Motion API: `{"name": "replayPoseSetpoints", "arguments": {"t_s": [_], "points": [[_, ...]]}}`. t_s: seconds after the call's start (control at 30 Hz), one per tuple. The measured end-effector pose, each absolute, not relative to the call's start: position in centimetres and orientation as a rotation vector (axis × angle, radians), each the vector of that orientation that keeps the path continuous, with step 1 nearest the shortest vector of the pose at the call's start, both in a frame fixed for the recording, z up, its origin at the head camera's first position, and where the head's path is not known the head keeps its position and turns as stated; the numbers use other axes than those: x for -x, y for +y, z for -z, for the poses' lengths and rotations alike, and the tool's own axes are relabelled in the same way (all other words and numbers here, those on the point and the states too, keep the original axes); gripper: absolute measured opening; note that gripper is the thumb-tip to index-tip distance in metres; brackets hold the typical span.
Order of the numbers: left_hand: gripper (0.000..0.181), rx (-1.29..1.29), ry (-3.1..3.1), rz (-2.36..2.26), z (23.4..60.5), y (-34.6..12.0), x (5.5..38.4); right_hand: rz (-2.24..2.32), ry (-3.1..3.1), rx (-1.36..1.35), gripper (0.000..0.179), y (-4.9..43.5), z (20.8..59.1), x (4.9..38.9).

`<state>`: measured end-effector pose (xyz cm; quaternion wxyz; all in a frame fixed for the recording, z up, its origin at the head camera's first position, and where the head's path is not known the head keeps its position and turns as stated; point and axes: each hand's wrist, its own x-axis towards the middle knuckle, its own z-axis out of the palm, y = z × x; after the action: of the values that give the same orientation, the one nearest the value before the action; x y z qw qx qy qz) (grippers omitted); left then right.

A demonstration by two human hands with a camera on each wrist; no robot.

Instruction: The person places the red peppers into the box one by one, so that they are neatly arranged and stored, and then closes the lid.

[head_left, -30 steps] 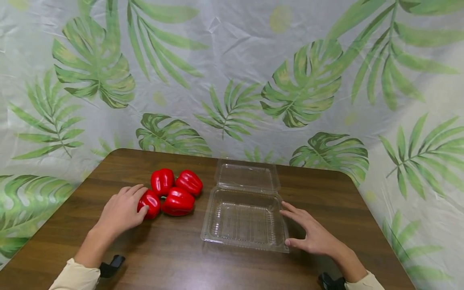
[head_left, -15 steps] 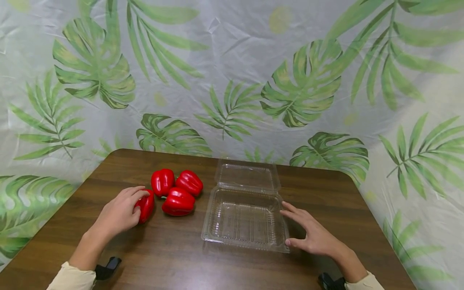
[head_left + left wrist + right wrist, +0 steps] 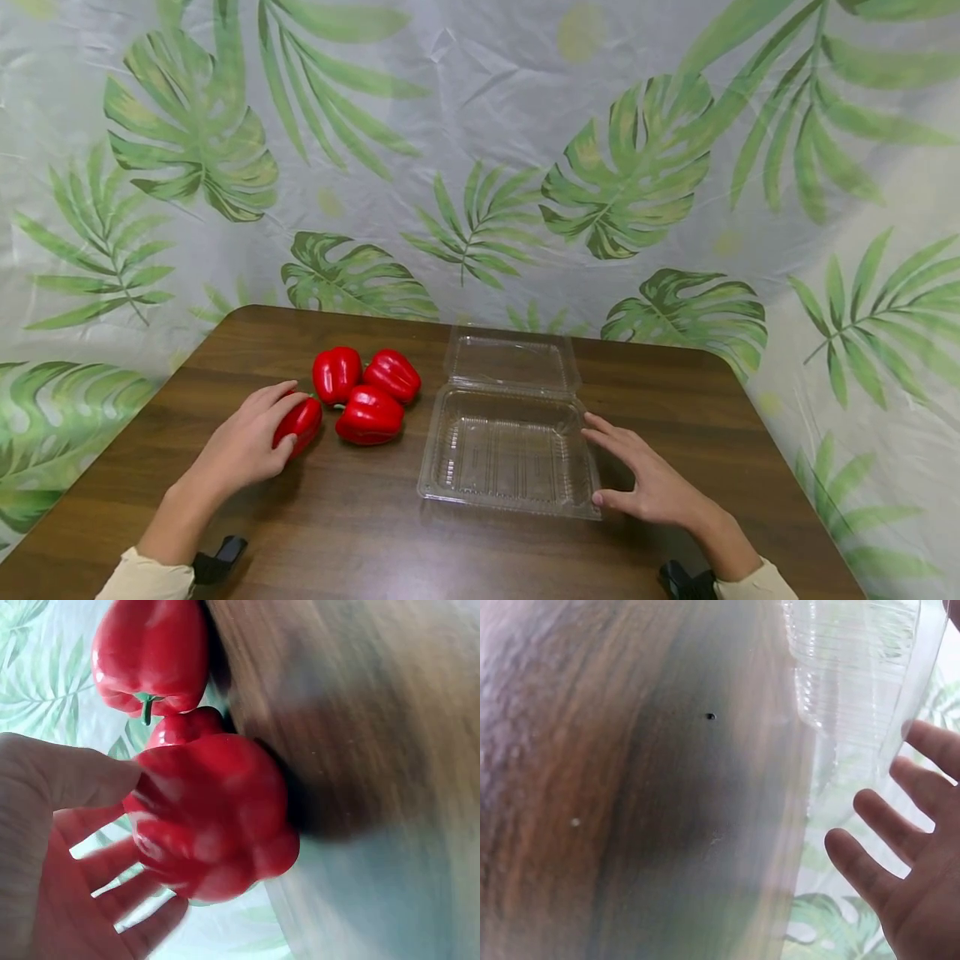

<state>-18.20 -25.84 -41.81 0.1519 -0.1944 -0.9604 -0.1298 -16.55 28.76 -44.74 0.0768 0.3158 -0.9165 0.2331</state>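
Note:
My left hand (image 3: pixel 243 437) grips a red bell pepper (image 3: pixel 303 423) at the left of the table, thumb on the near side and fingers on the far side. In the left wrist view the thumb presses on this pepper (image 3: pixel 214 817) while the fingers spread behind it. Beside it lie three more red bell peppers (image 3: pixel 370 415) in a tight group. A clear plastic clamshell container (image 3: pixel 510 502) stands in the middle, its lid (image 3: pixel 512 362) folded back. At its right side rests my right hand (image 3: pixel 648 479), fingers loosely extended, fingertips right at the container's rim (image 3: pixel 900 746).
The dark wooden table (image 3: pixel 360 542) has rounded far corners. Behind it hangs a pale cloth (image 3: pixel 480 125) printed with green leaves. Each wrist wears a black strap (image 3: pixel 217 560).
My left hand has drawn its pepper left, away from the other three, and the pepper has tilted. The right hand and container stay in place.

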Motion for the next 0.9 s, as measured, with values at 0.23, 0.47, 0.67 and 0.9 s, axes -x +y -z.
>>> {"name": "replayPoseSetpoints", "arguments": {"t_s": [0.23, 0.47, 0.67, 0.9], "points": [[0.057, 0.53, -2.823, 0.404, 41.5, -26.3, 18.1, -0.713, -2.764, -0.97, 0.077, 28.8, 44.5, 16.9], [0.059, 0.518, -2.869, 0.45, 41.3, -26.4, 18.0, -0.715, -2.774, -0.986, 0.077, 28.6, 44.3, 17.0], [0.063, 0.495, -2.883, 0.414, 41.6, -26.7, 18.0, -0.743, -2.779, -0.984, 0.076, 28.4, 44.3, 17.1], [0.068, 0.496, -2.915, 0.443, 42.1, -27.1, 18.0, -0.757, -2.785, -0.992, 0.076, 28.4, 44.3, 17.2]]}}
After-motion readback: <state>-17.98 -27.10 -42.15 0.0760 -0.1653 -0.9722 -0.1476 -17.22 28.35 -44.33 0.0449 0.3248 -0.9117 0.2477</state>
